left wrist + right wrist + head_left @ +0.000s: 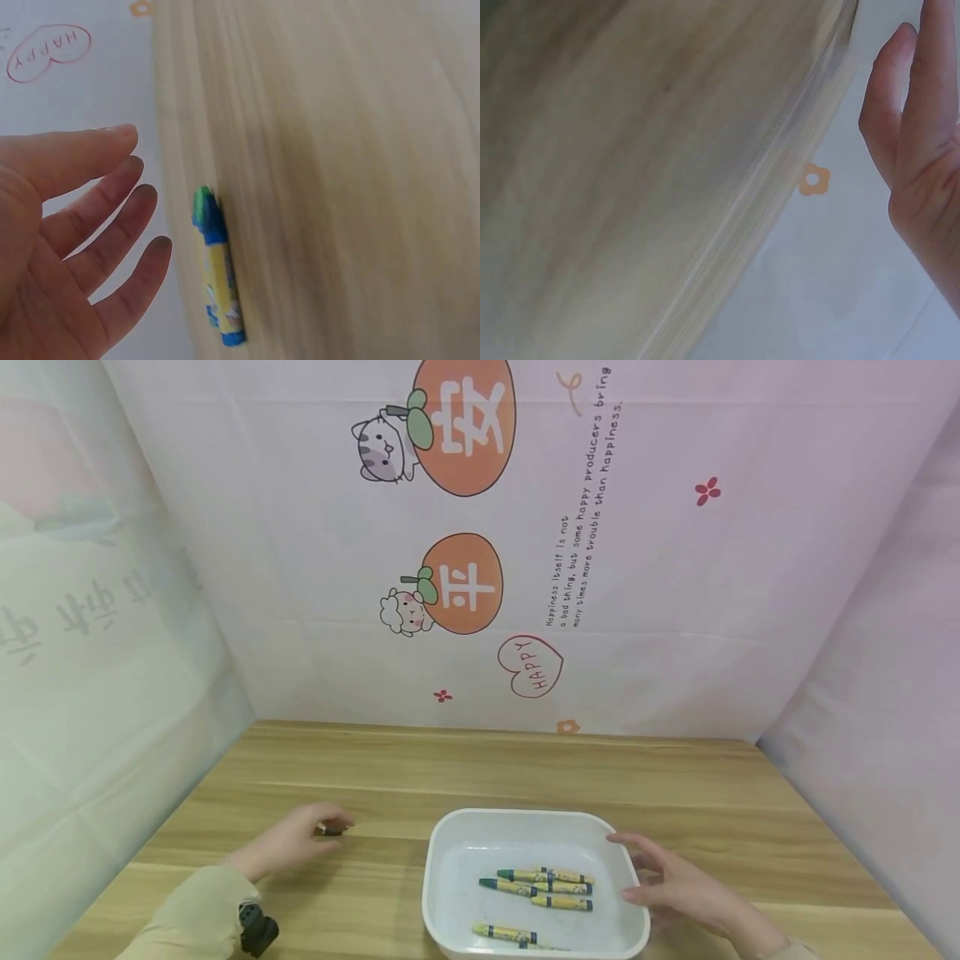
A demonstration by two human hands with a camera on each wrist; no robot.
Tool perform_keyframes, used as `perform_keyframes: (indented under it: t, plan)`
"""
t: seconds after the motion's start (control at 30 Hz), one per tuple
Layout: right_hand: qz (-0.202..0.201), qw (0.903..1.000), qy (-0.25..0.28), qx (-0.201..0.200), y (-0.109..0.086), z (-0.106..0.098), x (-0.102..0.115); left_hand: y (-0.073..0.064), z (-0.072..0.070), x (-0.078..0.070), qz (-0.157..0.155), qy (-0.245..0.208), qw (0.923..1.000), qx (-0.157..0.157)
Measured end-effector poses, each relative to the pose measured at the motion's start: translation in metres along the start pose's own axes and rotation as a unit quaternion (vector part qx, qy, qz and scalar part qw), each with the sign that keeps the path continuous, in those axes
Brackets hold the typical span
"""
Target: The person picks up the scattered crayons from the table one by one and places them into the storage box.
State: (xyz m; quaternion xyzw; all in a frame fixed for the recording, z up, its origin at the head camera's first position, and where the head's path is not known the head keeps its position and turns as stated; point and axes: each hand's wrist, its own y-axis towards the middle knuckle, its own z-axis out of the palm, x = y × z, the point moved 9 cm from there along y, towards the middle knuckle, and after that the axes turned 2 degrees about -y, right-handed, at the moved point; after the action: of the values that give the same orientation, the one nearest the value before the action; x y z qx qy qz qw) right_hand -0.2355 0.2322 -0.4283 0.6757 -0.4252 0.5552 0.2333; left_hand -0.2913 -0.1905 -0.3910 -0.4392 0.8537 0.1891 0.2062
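Note:
My left hand point(296, 839) is above the table left of the white basin, its fingers loosely bent with nothing between them. Beneath it, a yellow-wrapped crayon point(220, 277) with a green tip and blue bands lies on the wood. The left wrist view puts this crayon just beyond my fingertips; in the head view the hand mostly hides it. At the basin's right side is my right hand point(686, 889), with finger and thumb tips at the rim. Inside the white basin point(429, 881) lie several crayons point(562, 903) in yellow wrappers, some with dark green tips.
A wooden table point(375, 768) extends to a printed white cloth point(645, 652) at the back. More cloth walls stand on the left and right. A black device point(257, 930) is strapped at my left wrist, over a pale sleeve point(191, 914).

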Motion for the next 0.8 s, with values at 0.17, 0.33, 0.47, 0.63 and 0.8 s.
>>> perform_keyframes:
  t: [0.17, 0.33, 0.47, 0.63, 0.8]
  plan:
    - [0.003, 1.0, 0.004, 0.003, 0.0, 0.001, 0.0, -0.005, -0.002, 0.017, -0.02, 0.013, 0.9997, -0.009]
    - [0.016, 0.9998, 0.011, -0.001, 0.001, 0.001, -0.002, -0.008, -0.002, 0.03, -0.029, 0.038, 0.9988, -0.005]
    - [0.016, 0.9998, 0.011, -0.002, 0.001, 0.0, -0.002, -0.011, -0.002, 0.035, -0.036, 0.044, 0.9984, 0.008]
    - [0.016, 0.9998, 0.008, 0.0, 0.0, 0.0, -0.002, -0.012, -0.004, 0.035, -0.039, 0.044, 0.9981, 0.019]
    - [0.011, 0.9999, 0.01, -0.001, 0.0, -0.001, -0.003, -0.012, -0.003, 0.034, -0.052, 0.044, 0.9972, 0.031]
